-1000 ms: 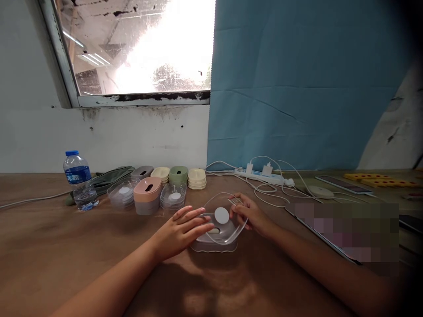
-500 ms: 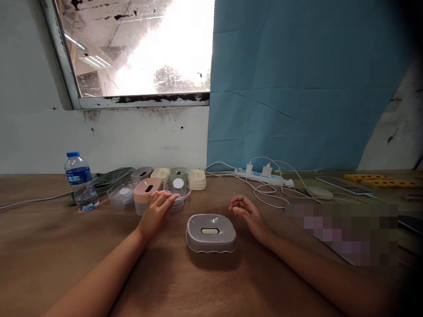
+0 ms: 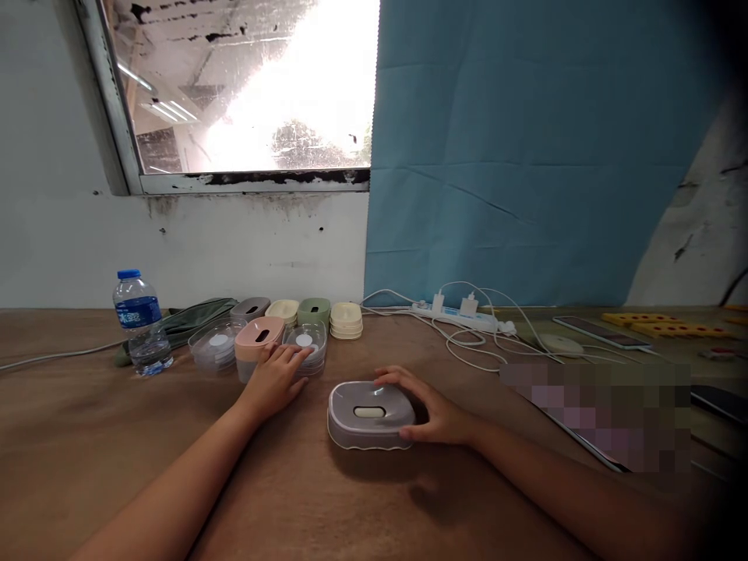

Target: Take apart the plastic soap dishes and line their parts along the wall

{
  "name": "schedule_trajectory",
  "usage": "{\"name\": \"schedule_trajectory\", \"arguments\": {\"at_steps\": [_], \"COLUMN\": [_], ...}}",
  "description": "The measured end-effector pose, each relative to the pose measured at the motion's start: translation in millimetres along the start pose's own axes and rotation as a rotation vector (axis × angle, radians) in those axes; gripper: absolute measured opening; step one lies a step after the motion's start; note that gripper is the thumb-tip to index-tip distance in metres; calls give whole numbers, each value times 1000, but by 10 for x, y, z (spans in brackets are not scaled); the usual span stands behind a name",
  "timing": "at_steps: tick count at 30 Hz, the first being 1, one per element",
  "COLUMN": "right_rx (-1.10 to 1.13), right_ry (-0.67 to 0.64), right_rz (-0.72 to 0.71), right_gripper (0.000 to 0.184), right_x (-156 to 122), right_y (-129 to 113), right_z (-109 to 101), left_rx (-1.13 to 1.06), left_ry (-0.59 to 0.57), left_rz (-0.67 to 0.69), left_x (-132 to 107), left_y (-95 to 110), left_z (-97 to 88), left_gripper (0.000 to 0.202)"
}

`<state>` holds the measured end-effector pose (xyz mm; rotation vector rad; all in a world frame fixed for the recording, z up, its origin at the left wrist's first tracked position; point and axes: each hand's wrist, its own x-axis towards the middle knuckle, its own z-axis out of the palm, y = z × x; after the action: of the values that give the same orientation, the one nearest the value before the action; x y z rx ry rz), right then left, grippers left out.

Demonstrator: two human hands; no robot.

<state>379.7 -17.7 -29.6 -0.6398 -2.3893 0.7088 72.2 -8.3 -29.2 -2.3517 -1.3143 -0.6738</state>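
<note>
A grey plastic box (image 3: 371,427) with an oval slot in its top sits on the table in front of me. Around its right side, my right hand (image 3: 432,409) has the thumb at the near edge and the fingers at the far edge. My left hand (image 3: 279,379) rests with fingers stretched out by a stack of clear plastic trays (image 3: 312,357), fingertips at the front left of the stack. A pink and grey box (image 3: 251,349), also slotted on top, stands just behind that hand, partly hidden by it.
Another clear tray stack (image 3: 213,351), a green box (image 3: 314,310) and cream trays (image 3: 347,321) line the back. To the left stands a water bottle (image 3: 140,323). A power strip (image 3: 456,315) with white cables lies at the back right, near a phone (image 3: 601,333).
The raised, tilted clear tray now lies on its stack, and my left hand has let go of it. My right hand has come left and down onto the grey box.
</note>
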Motion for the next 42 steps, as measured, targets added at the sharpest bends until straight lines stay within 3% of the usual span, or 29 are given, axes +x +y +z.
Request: {"name": "schedule_trajectory", "arguments": {"at_steps": [5, 17, 21, 26, 31, 42], "right_rx": [-13, -184, -234, -266, -323, -360], "right_ry": [-134, 57, 61, 34, 54, 88], "right_rz": [-10, -69, -100, -146, -210, -288], "right_gripper": [81, 75, 73, 69, 63, 54], "right_x": [-31, -12, -3, 6, -7, -15], "right_y": [33, 57, 79, 81, 77, 27], "right_z": [-8, 99, 119, 110, 99, 91], "left_rx": [40, 27, -73, -345, -583, -817], "left_ry": [-37, 34, 23, -173, -242, -247], "left_rz": [-13, -39, 131, 367, 290, 147], "left_x": [0, -13, -12, -9, -28, -37], "left_y": [15, 65, 240, 480, 544, 484], "left_z": [38, 30, -153, -341, -269, -108], "left_gripper": [48, 52, 51, 62, 86, 102]}}
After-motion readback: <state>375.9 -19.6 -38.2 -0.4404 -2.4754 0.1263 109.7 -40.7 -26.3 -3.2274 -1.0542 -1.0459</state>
